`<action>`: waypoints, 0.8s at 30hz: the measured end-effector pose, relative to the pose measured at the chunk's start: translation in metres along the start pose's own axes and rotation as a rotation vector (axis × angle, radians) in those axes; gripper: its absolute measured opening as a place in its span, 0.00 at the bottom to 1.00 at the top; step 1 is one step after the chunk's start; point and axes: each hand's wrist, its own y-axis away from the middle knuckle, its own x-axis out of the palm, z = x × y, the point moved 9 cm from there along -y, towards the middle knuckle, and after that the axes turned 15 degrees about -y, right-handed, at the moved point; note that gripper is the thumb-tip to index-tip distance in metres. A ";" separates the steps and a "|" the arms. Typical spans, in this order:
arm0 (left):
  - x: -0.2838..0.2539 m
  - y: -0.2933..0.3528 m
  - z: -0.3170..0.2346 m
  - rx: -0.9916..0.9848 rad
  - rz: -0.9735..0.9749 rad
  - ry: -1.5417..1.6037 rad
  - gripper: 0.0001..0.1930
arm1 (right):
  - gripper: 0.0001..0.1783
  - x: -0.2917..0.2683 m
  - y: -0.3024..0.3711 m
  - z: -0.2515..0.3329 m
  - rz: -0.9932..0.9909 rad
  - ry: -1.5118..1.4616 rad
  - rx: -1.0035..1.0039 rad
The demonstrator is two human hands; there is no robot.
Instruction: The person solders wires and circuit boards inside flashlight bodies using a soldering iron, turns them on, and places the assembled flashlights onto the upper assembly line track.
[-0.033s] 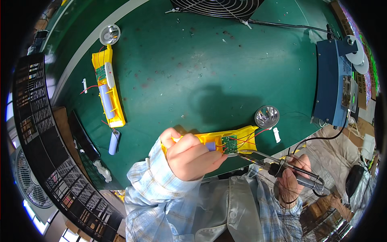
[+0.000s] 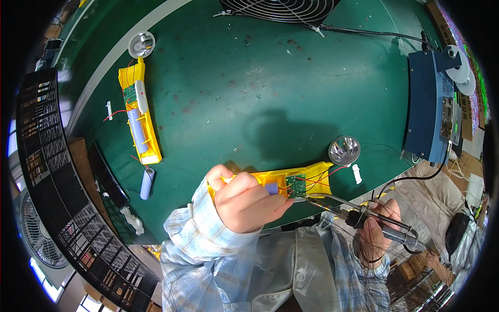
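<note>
My left hand (image 2: 241, 200) is closed over the left part of a yellow flashlight housing (image 2: 314, 170) at the near table edge, its fingertips by a green circuit board (image 2: 298, 184). A purple battery cell (image 2: 271, 189) shows partly beside those fingers; the rest is hidden under them. Thin red and dark wires run from the board toward a shiny reflector cup (image 2: 344, 151) at the housing's right end. Gripped in my right hand (image 2: 378, 231) is a soldering iron (image 2: 358, 218) with a thin metal tube along it. The iron's tip points left, at the board's lower edge; contact cannot be made out.
Another yellow housing (image 2: 150, 136) with battery, board and reflector lies at the left, a loose purple cell (image 2: 147, 183) below it. A blue machine with a reel (image 2: 429, 106) stands right, a black fan (image 2: 280, 9) at the back. Small white strips (image 2: 356, 174) lie around; a black rack (image 2: 62, 171) borders the left.
</note>
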 end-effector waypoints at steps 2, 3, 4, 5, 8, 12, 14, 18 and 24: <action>0.000 0.000 0.000 0.000 -0.006 0.004 0.11 | 0.14 0.000 0.000 0.006 0.061 0.082 -0.111; 0.000 0.000 0.000 0.000 -0.013 0.007 0.11 | 0.14 0.000 0.000 0.007 0.060 0.082 -0.111; 0.000 0.000 -0.001 0.000 -0.012 0.008 0.11 | 0.14 0.002 -0.001 0.008 0.090 0.109 -0.108; -0.001 -0.001 -0.001 0.003 -0.024 0.013 0.12 | 0.14 0.004 0.000 0.008 0.119 0.135 -0.105; -0.002 0.000 -0.001 0.006 -0.036 0.012 0.12 | 0.14 0.000 0.000 0.005 0.083 0.099 -0.091; -0.002 -0.001 -0.001 0.000 -0.039 0.006 0.12 | 0.14 0.003 -0.001 0.004 0.054 0.064 -0.042; -0.003 -0.001 -0.001 -0.007 -0.040 0.009 0.12 | 0.14 0.003 -0.001 0.006 0.085 0.085 -0.092; -0.001 0.000 -0.002 0.012 -0.010 -0.005 0.11 | 0.14 0.005 -0.001 0.004 0.082 0.063 -0.062; 0.000 0.000 -0.001 -0.016 -0.021 -0.010 0.10 | 0.14 0.004 -0.002 0.004 0.082 0.098 -0.061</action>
